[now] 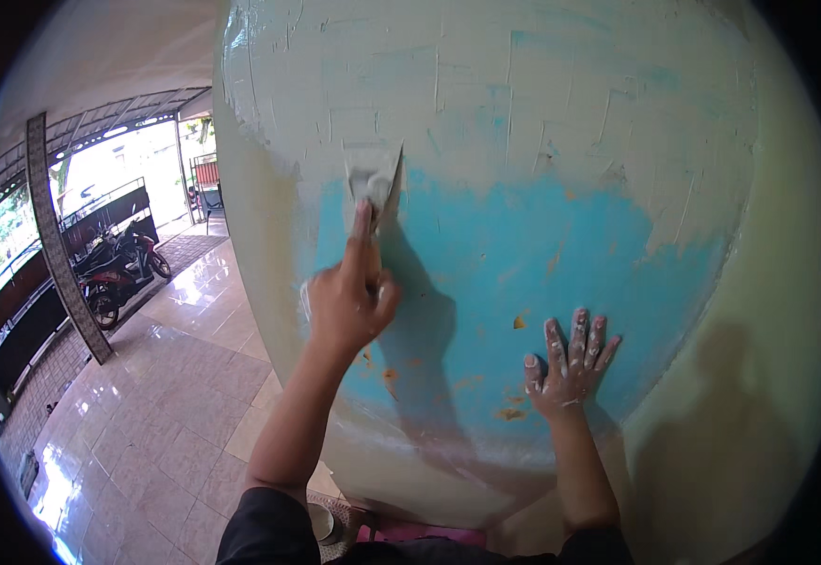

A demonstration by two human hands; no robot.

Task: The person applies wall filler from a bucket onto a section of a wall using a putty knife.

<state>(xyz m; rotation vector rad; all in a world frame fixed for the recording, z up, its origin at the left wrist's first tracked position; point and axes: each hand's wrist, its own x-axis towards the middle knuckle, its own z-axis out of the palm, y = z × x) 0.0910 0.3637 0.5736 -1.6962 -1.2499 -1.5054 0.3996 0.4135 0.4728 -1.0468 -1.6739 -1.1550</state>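
Note:
My left hand (349, 297) is closed round the handle of a putty knife (373, 169), its index finger stretched along the tool. The wide blade lies against the wall (523, 245), at the border between bare turquoise paint and a pale grey-green coat of putty (486, 85) above. Ridges and trowel lines mark that coat. Lower down on the right, my right hand (569, 372) rests with spread fingers on the turquoise area, smeared with white putty and holding nothing. Small orange-brown patches (512, 414) show in the turquoise near it.
Below me, partly hidden by my left arm, stands a round container (324, 523) beside a pink surface (420, 535). Shiny floor tiles (175, 405) stretch off to the left, past the wall's edge. A pillar (57, 235) and a parked motorcycle (119, 278) stand there.

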